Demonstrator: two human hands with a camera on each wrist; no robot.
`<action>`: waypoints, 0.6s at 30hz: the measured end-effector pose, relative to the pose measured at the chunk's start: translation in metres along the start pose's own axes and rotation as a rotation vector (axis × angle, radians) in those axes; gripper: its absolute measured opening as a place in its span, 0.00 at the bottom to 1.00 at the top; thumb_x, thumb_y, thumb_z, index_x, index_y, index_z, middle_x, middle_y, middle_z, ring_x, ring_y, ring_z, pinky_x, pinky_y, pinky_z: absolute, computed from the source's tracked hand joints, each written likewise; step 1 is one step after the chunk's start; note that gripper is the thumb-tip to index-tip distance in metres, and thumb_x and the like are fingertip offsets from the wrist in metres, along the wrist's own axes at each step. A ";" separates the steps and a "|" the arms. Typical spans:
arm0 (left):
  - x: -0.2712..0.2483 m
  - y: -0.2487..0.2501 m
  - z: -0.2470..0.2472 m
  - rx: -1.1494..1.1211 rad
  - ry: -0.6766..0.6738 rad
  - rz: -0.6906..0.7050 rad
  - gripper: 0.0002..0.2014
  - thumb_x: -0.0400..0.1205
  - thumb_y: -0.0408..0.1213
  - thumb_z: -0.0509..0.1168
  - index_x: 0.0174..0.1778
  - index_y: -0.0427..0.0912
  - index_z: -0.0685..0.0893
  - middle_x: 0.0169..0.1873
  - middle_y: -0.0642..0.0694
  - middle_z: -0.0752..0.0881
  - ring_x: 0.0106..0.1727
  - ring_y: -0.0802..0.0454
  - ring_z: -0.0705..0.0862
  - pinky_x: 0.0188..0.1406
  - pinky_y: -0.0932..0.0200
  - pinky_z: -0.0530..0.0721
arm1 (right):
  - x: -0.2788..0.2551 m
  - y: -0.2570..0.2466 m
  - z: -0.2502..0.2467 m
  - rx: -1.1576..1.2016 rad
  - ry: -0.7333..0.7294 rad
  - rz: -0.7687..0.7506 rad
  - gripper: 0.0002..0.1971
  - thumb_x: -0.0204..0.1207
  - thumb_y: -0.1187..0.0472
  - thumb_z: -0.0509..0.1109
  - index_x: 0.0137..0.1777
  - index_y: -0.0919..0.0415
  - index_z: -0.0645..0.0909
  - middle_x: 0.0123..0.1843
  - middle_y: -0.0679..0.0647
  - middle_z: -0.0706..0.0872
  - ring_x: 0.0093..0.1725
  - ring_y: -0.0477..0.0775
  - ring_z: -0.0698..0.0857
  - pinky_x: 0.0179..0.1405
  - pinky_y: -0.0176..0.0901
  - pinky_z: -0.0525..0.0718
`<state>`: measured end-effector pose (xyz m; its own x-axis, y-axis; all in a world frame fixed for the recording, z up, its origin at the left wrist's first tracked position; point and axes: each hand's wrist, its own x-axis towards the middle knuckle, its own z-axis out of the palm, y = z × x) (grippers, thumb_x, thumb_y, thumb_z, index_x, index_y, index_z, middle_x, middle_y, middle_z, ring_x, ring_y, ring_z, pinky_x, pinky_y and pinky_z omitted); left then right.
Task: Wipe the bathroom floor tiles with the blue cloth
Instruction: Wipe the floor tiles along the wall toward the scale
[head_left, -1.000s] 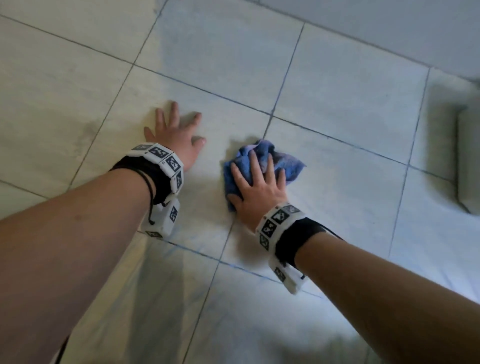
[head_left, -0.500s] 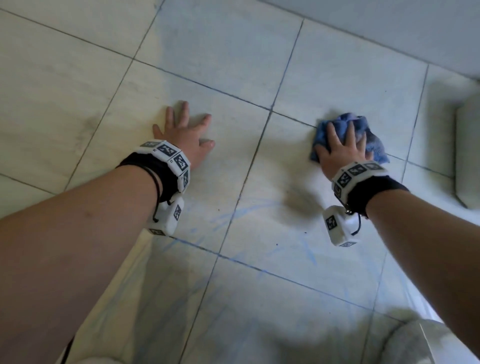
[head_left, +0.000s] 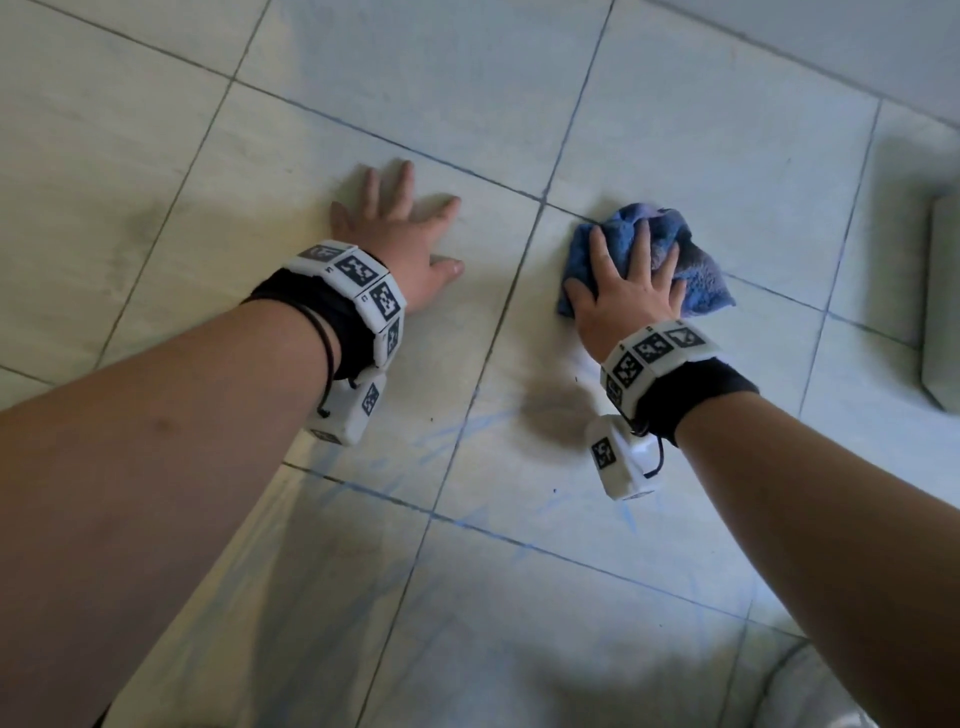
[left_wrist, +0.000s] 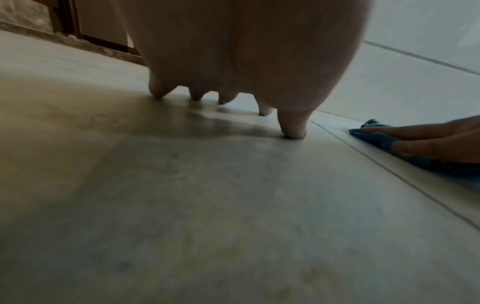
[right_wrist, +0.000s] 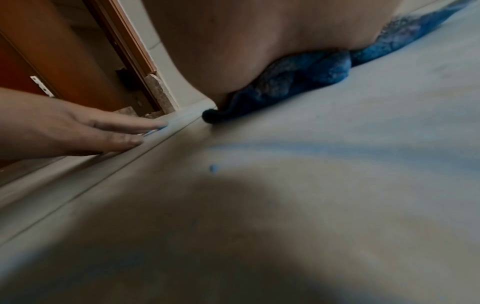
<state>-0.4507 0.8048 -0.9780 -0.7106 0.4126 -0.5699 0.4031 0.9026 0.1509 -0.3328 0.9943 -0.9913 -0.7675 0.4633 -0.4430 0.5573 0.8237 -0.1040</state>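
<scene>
The crumpled blue cloth (head_left: 698, 278) lies on the pale floor tiles (head_left: 675, 104), just right of a grout line. My right hand (head_left: 626, 291) presses down on it with fingers spread and fairly straight; the cloth bulges out under the palm in the right wrist view (right_wrist: 298, 76). My left hand (head_left: 400, 239) lies flat on the neighbouring tile to the left, fingers spread, holding nothing. In the left wrist view its fingertips (left_wrist: 291, 131) touch the floor, with the cloth (left_wrist: 374, 137) off to the right.
Faint blue streaks (head_left: 431, 431) mark the tiles near my wrists. A pale raised block (head_left: 943, 296) stands at the right edge. The wall base (head_left: 831, 31) runs along the top right. A wooden door frame (right_wrist: 122, 51) is beyond my left hand.
My right hand swept the cloth from beside the left hand far to the right across the grout line, then came back a little to the left. The left hand stayed planted.
</scene>
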 end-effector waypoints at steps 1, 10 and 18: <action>0.002 0.002 0.000 -0.001 -0.001 0.009 0.34 0.88 0.59 0.54 0.87 0.64 0.44 0.85 0.46 0.29 0.85 0.35 0.31 0.82 0.27 0.42 | 0.000 -0.001 0.001 0.002 0.006 0.001 0.32 0.85 0.41 0.53 0.86 0.40 0.46 0.88 0.53 0.37 0.85 0.70 0.38 0.82 0.67 0.42; 0.018 0.035 0.001 0.065 -0.016 0.073 0.36 0.86 0.63 0.54 0.86 0.65 0.44 0.85 0.44 0.29 0.85 0.33 0.31 0.79 0.23 0.43 | -0.025 -0.017 0.020 0.016 0.027 -0.003 0.31 0.86 0.42 0.51 0.86 0.41 0.46 0.88 0.54 0.38 0.85 0.68 0.38 0.82 0.67 0.41; -0.011 0.073 0.022 0.091 -0.005 0.069 0.37 0.85 0.63 0.55 0.87 0.62 0.44 0.86 0.41 0.33 0.85 0.30 0.34 0.78 0.21 0.48 | -0.086 0.010 0.039 0.036 -0.068 0.000 0.31 0.86 0.40 0.49 0.86 0.39 0.44 0.88 0.52 0.35 0.85 0.64 0.36 0.82 0.65 0.40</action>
<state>-0.4006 0.8637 -0.9787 -0.6763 0.4725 -0.5651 0.5020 0.8571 0.1159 -0.2493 0.9500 -0.9888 -0.7450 0.4392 -0.5022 0.5692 0.8110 -0.1351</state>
